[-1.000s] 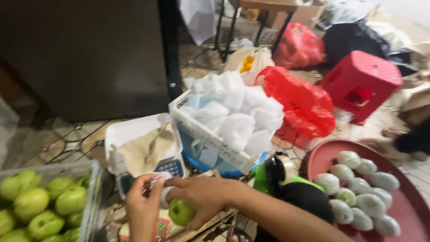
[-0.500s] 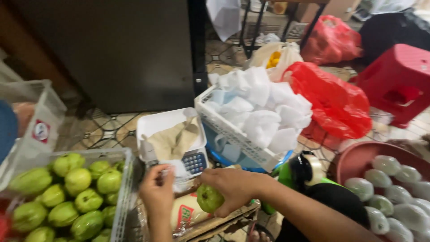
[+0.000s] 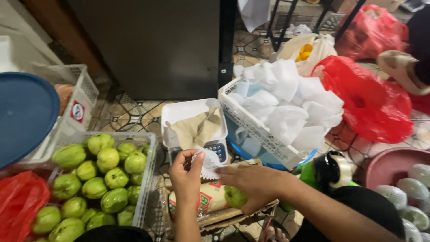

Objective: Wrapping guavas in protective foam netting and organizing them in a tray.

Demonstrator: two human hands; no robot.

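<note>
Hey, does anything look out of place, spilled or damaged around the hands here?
Nothing stands out. The right hand cups a whole green fruit; the left hand pinches a white foam net. Fruits sit inside their crate.

My left hand and right hand are both bare: no gloves, rings or watch that I can see. My forearms are uncovered too, with no sleeve in sight up to the frame edge. Something black lies over my lap.
</note>
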